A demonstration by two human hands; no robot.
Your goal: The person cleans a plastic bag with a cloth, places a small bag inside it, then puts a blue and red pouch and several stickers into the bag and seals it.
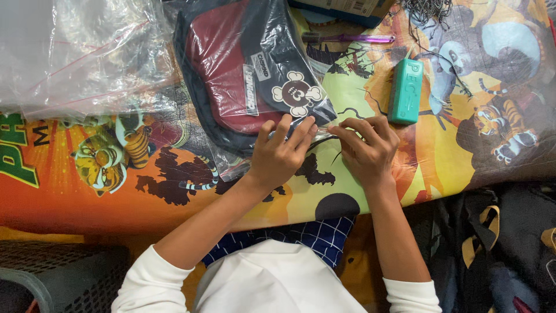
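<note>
— While both hands sit close together at the middle of the bench point(75, 197), what does the left hand point(277, 157) have?

— Its fingers point(301, 134) are pinched on the lower edge of a clear plastic bag point(231, 165), so that grip is closed on the bag. Inside the bag lies a folded dark navy and red garment point(243, 69) with a white cartoon patch, and the packed bag rests on the bench just above the hands.

— And the right hand point(369, 152)?

— It lies just beside the left, fingers curled inward toward the same corner of the bag. A thin dark thread point(335, 155) shows under the fingertips, but whether that grip is pinching the thread or the bag edge cannot be told.

— What surrounds them?

— A bright cartoon-printed cover spreads over the bench. A teal rectangular block point(405, 91) lies to the right of the bag, near the right hand but apart from it. A purple toothbrush point(347, 39) lies above it near the far edge, beside a tangle of dark threads point(425, 10). A heap of empty clear bags point(75, 52) is at far left, and a dark mesh basket point(63, 278) sits low on the left below the bench edge
</note>
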